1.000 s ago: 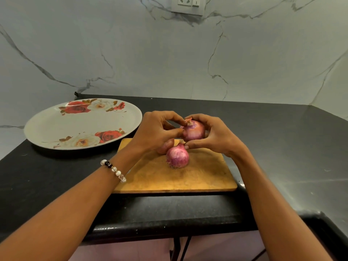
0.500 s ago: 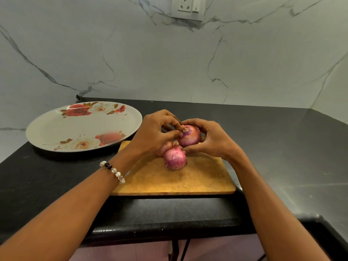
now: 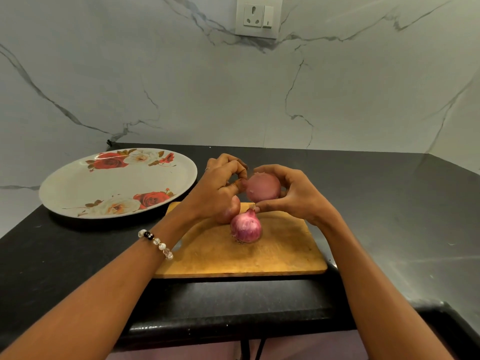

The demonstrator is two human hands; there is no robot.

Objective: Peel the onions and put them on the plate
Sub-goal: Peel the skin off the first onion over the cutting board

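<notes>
Since a second ago you are lifting the round pink-red onion (image 3: 263,187) a little higher above the rectangular wooden cutting board (image 3: 241,255), and your view is tilting up, so more of the wall socket (image 3: 258,16) is showing. Your right hand (image 3: 293,193) is cupping that onion, fingers curled over its top and thumb under it, holding it clear of the board. Your left hand (image 3: 220,188) is sitting just beside it with fingers curled and fingertips pinched near the onion's left edge; whether they are gripping a strip of skin or nothing, you cannot tell from this view. The held onion is looking paler and smoother than before, which suggests the outer skin is coming away, though the blur is making that uncertain. A second small purple-streaked onion (image 3: 245,227) is standing unpeeled on the board below your hands, and something pinkish, perhaps a third onion, is peeking out under your left palm. The large oval white plate with red roses (image 3: 78,188) is lying on the black stone desk (image 3: 389,216) to the left of the board, touching nothing you are holding and carrying no onion yet, so the task is looking barely started.
</notes>
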